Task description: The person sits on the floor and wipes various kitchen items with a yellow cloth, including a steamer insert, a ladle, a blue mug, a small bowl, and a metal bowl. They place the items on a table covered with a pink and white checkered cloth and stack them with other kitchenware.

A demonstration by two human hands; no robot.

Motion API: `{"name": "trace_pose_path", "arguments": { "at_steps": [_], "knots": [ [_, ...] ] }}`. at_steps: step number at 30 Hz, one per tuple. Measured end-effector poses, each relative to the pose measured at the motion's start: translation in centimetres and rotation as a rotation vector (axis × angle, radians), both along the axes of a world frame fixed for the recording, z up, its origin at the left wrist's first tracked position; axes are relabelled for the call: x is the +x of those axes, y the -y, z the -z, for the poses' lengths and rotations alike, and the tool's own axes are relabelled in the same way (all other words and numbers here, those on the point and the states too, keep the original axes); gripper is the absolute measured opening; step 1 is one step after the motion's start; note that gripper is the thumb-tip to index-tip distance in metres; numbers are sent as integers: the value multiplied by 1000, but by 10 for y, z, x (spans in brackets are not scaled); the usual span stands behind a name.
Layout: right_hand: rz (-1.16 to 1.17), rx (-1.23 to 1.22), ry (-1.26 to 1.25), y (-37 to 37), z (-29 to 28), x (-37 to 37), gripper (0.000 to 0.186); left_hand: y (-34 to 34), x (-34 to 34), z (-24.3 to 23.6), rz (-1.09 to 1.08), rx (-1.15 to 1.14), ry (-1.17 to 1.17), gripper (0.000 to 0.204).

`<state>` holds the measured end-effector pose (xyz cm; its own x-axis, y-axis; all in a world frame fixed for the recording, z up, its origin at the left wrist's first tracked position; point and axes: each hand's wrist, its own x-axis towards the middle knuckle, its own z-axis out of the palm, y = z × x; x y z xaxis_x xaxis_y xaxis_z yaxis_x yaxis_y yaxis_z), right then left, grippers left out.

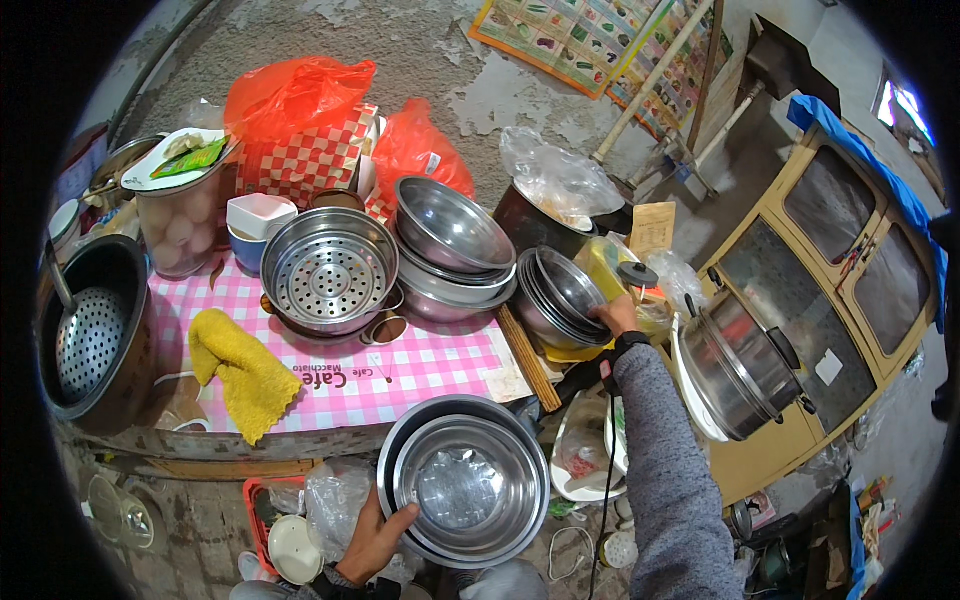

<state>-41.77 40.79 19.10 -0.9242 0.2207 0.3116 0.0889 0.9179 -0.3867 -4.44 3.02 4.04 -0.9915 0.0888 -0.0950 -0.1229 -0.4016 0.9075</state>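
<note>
My left hand (378, 532) is closed on the rim of nested stainless steel bowls (465, 485), a smaller one inside a larger, held in front of the table. The thumb lies over the inner bowl's edge. My right hand (617, 316) reaches far right and has its fingers closed at the rim of another nested stack of metal bowls (572, 285). Left of that stack stand more piled steel basins (452, 225). Beside them a steamer pot with a perforated tray (330, 270) rests on the pink checked tablecloth (420, 375). A yellow cloth (240, 370) hangs over the table's front edge.
A dark pot with a skimmer (92, 330) stands far left, near a lidded tub of eggs (182, 225). Red plastic bags (300, 95) are at the back. A steel steamer (740, 365) and a tan cabinet (830, 260) stand right. A black cord (605, 470) hangs beside my right arm.
</note>
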Motion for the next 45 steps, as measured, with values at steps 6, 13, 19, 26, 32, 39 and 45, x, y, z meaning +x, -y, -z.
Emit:
{"name": "trace_pose_path", "arguments": {
  "at_steps": [6, 13, 19, 26, 32, 39, 45],
  "knots": [
    [-9, 33, 15, -6, 2, -7, 42, 1, 2, -1, -6, 17, 17, 65],
    [-73, -297, -3, -13, -1, -7, 36, 2, 0, -1, 9, 12, 46, 67],
    [-59, -541, 51, 5, -28, 28, 30, 1, 0, 0, -6, -11, 18, 67],
    [3, -853, 153, 13, -44, 42, 14, 2, 5, 1, -35, 39, -13, 59],
    [-69, -903, 99, 20, -63, 65, 13, 8, 10, 2, -30, 35, -41, 53],
    [-144, -856, 72, 34, -84, 130, 14, 14, 22, -3, -92, 21, -121, 47],
    [-117, -986, 15, 44, -83, 241, 4, 22, 31, 3, -102, 59, -154, 44]
  ]
}}
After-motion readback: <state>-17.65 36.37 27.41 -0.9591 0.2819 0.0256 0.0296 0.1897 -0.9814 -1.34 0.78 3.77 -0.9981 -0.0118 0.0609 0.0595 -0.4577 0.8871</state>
